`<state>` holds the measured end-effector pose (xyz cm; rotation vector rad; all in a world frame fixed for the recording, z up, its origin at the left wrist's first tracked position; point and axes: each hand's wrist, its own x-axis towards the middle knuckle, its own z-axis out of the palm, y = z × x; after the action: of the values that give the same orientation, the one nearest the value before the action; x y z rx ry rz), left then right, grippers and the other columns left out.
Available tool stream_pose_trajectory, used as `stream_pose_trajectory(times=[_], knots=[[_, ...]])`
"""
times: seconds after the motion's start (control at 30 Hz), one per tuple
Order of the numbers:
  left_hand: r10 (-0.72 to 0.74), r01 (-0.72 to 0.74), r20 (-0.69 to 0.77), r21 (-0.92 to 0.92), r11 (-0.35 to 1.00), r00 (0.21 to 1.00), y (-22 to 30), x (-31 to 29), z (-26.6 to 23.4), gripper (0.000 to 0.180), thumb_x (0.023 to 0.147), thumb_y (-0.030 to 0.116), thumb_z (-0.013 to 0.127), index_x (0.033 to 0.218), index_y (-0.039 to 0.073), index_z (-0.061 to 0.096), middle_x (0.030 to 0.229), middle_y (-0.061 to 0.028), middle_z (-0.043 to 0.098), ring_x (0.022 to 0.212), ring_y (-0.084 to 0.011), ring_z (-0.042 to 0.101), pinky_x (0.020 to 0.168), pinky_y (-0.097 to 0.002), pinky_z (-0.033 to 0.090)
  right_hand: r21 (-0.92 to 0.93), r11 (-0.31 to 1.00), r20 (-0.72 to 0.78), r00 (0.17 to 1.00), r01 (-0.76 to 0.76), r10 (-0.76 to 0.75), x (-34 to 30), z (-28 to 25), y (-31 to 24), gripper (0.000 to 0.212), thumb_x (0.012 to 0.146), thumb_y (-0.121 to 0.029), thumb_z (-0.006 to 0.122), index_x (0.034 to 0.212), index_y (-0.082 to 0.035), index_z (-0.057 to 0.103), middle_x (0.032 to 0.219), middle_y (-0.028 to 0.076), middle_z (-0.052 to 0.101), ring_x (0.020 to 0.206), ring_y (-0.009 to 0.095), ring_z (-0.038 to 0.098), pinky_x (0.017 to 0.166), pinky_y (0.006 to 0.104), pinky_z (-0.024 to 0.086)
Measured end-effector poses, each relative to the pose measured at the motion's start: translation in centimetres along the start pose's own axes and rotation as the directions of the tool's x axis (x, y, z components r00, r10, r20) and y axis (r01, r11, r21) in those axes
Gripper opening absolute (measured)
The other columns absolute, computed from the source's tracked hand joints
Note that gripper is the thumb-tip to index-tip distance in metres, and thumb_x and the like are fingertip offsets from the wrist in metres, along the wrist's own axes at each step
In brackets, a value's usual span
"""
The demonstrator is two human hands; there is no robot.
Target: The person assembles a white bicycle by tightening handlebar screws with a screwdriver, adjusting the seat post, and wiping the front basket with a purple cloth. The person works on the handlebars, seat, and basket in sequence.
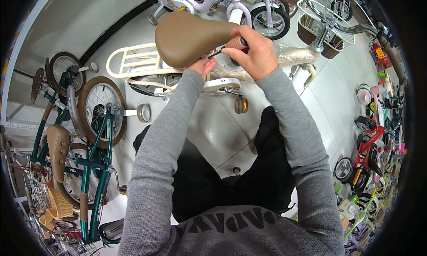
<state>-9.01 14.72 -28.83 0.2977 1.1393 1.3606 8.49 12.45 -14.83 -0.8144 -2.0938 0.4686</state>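
A brown bicycle saddle (187, 36) sits on a cream child's bicycle (147, 71) with a rear rack, right in front of me. My right hand (251, 53) is closed around the dark handle of a tool (231, 46) whose thin shaft points under the saddle's rear. My left hand (202, 65) reaches up beneath the saddle, fingers bent against its underside. Part of the cream frame is wrapped in clear plastic film (296, 56). A brown pedal (241, 104) hangs below the chain guard.
A green bicycle (93, 162) with a brown saddle stands at my left, a second one behind it. White and lilac bicycles (262, 16) stand ahead, wicker baskets (318, 33) at upper right. Small red and colourful ride-on bikes (371, 149) crowd the right side. The floor is pale tile.
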Motion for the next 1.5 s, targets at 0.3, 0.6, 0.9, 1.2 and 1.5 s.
stream_pose_trajectory(times=[0.3, 0.6, 0.9, 1.2, 1.5], knots=[[0.011, -0.011, 0.013, 0.006, 1.0, 1.0, 0.0, 0.0, -0.1, 0.021, 0.092, 0.005, 0.053, 0.112, -0.003, 0.049, 0.106, -0.0151, 0.057, 0.094, -0.0265, 0.063, 0.081, -0.0342, 0.058, 0.022, 0.997, -0.043, 0.996, -0.078, 0.079, 0.0, 0.3, 0.0, 0.028, 0.076, -0.007, 0.07, 0.098, -0.001, 0.053, 0.073, 0.01, 0.063, 0.065, 0.023, 0.064, 0.059, 0.0313, 0.05], [0.028, -0.028, 0.008, -0.004, 1.0, 1.0, -0.1, 0.1, -0.2, 0.021, 0.092, 0.005, 0.054, 0.111, -0.003, 0.048, 0.106, -0.0155, 0.057, 0.095, -0.0279, 0.063, 0.081, -0.0352, 0.059, 0.042, 0.994, -0.031, 0.994, -0.106, 0.107, -0.1, 0.1, 0.7, 0.026, 0.076, -0.01, 0.071, 0.094, -0.001, 0.054, 0.075, 0.012, 0.065, 0.062, 0.022, 0.065, 0.057, 0.0301, 0.051], [0.033, -0.033, 0.001, 0.01, 0.999, 0.999, 0.2, -0.5, 0.3, 0.02, 0.095, 0.011, 0.051, 0.111, -0.002, 0.048, 0.108, -0.0169, 0.057, 0.093, -0.0295, 0.063, 0.079, -0.0404, 0.058, 0.232, 0.948, -0.026, 0.973, -0.217, 0.229, -0.4, -0.9, 0.5, 0.018, 0.08, -0.011, 0.068, 0.089, -0.002, 0.054, 0.069, 0.004, 0.066, 0.057, 0.008, 0.06, 0.05, 0.0232, 0.048], [-0.22, 0.267, -0.155, 0.436, 0.86, 0.963, -3.9, 1.4, -1.9, 0.022, 0.085, 0.003, 0.046, 0.1, 0.007, 0.062, 0.095, -0.0091, 0.066, 0.093, -0.0299, 0.063, 0.082, -0.0455, 0.051, -0.147, 0.948, 0.05, 0.955, -0.281, 0.291, -2.2, -0.8, 4.3, 0.019, 0.075, -0.008, 0.069, 0.084, -0.002, 0.053, 0.06, 0.007, 0.057, 0.055, 0.019, 0.057, 0.055, 0.0326, 0.046], [-0.074, -0.433, 0.435, 0.901, 0.035, 0.897, -6.5, 2.4, -3.8, 0.041, 0.078, 0.004, 0.048, 0.116, 0.011, 0.062, 0.113, -0.0173, 0.063, 0.106, -0.0302, 0.059, 0.092, -0.0355, 0.044, -0.129, 0.952, 0.216, 0.929, -0.278, 0.3, -2.9, 2.8, 5.8, 0.02, 0.072, -0.005, 0.068, 0.084, -0.002, 0.053, 0.075, 0.016, 0.062, 0.074, 0.034, 0.063, 0.067, 0.0429, 0.048]])
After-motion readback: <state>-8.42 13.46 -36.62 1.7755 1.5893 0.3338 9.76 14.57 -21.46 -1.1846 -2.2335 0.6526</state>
